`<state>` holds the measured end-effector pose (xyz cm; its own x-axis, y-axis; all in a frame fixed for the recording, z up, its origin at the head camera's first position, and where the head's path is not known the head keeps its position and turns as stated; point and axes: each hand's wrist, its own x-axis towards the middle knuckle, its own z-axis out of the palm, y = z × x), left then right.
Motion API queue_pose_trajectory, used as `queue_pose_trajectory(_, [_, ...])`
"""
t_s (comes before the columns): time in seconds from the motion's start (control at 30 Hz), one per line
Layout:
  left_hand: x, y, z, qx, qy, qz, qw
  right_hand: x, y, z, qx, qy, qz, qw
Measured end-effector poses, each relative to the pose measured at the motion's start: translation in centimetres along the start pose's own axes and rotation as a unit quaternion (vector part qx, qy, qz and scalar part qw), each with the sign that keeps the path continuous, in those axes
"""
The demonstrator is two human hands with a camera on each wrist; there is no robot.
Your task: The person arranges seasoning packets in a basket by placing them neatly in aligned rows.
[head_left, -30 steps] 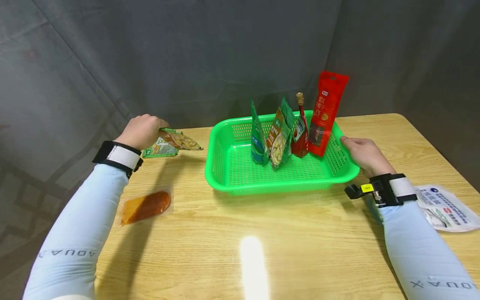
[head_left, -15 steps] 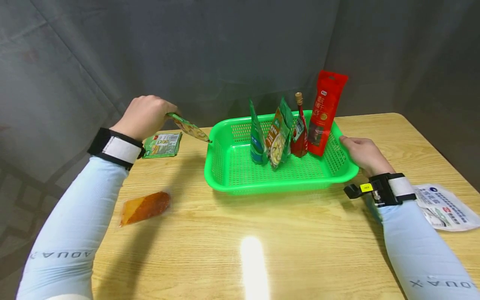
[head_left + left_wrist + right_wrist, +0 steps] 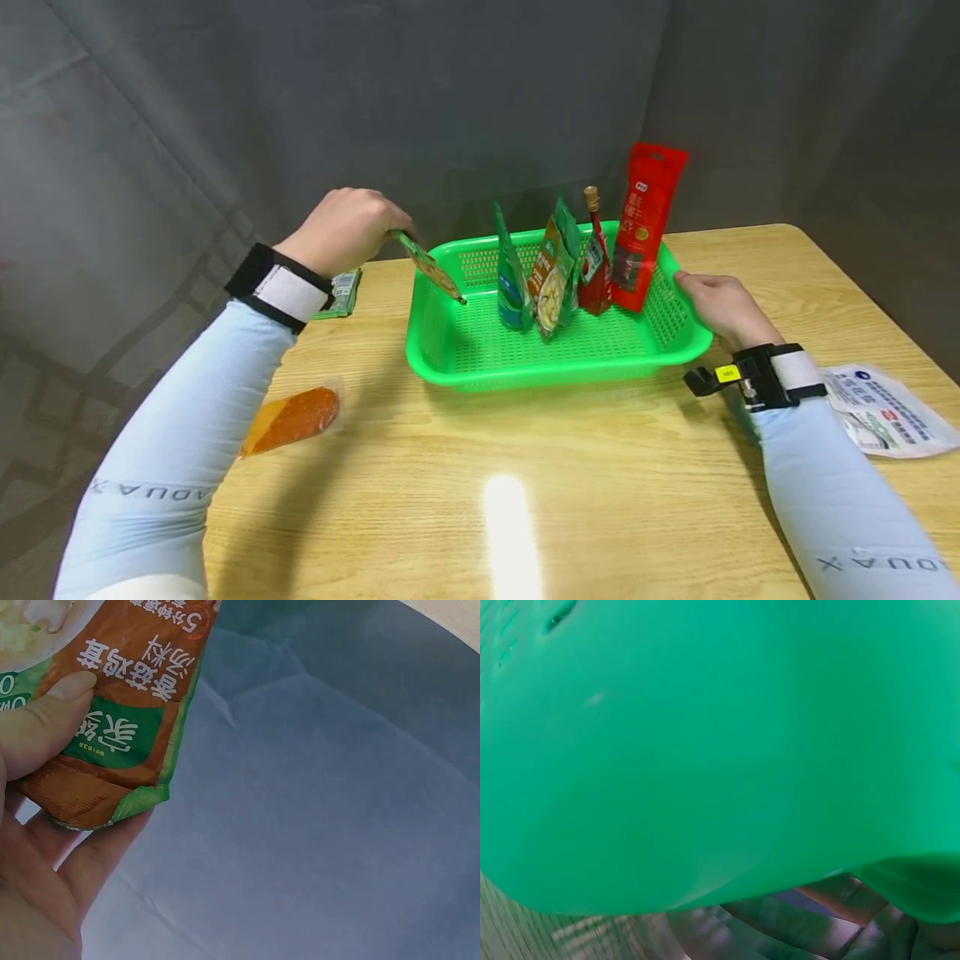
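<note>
My left hand [image 3: 348,229] pinches a brown and green soup-seasoning packet [image 3: 435,271] by one end, tilted down over the left end of the green plastic basket [image 3: 540,375]. In the left wrist view the thumb lies on the printed face of the packet [image 3: 127,675], other fingers behind it. My right hand [image 3: 727,308] grips the basket's right rim; the right wrist view has the basket wall [image 3: 675,750] with fingers [image 3: 780,926] beneath it. Standing in the basket are a blue-green pouch [image 3: 512,279], a brown-green packet [image 3: 551,283], a red bottle-shaped pouch [image 3: 596,271] and a tall red packet [image 3: 647,225].
A green packet [image 3: 343,293] lies behind my left wrist. A clear sachet of orange-red sauce [image 3: 296,419] lies on the wooden table [image 3: 420,500], partly behind the left forearm. A white printed bag [image 3: 892,412] is beside the right forearm. A dark grey cloth [image 3: 450,108] rises behind.
My left hand has lifted the packet and moved it right, from above the table to over the basket's left end. The right hand stays on the rim.
</note>
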<state>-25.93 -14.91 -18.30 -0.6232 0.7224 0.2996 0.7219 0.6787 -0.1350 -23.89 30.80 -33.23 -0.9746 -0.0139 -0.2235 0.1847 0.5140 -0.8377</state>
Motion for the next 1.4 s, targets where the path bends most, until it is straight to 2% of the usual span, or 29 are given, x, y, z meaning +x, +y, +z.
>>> queue_pose_trajectory(0.17, [1.2, 0.9, 0.8, -0.008, -0.020, 0.019, 0.9996, -0.1, -0.1, 0.1, -0.015, 0.002, -0.001, 1.000])
queue_pose_trajectory(0.37, [2.1, 1.5, 2.2, 0.001, -0.038, 0.051, 0.9980, -0.3, -0.4, 0.3, -0.001, -0.004, 0.005, 1.000])
queue_pose_trajectory(0.5, [2.6, 1.8, 3.2, 0.006, -0.052, 0.065, 0.9965, -0.3, -0.5, 0.5, -0.010, 0.008, 0.003, 1.000])
queue_pose_trajectory(0.87, [3.9, 2.1, 5.7, 0.008, -0.081, 0.081, 0.9934, -0.4, -0.5, 0.8, 0.003, 0.009, 0.010, 1.000])
queue_pose_trajectory(1.4, [5.2, 1.9, 8.6, -0.003, -0.107, 0.086, 0.9906, -0.5, -0.6, 1.0, 0.010, 0.012, -0.008, 1.000])
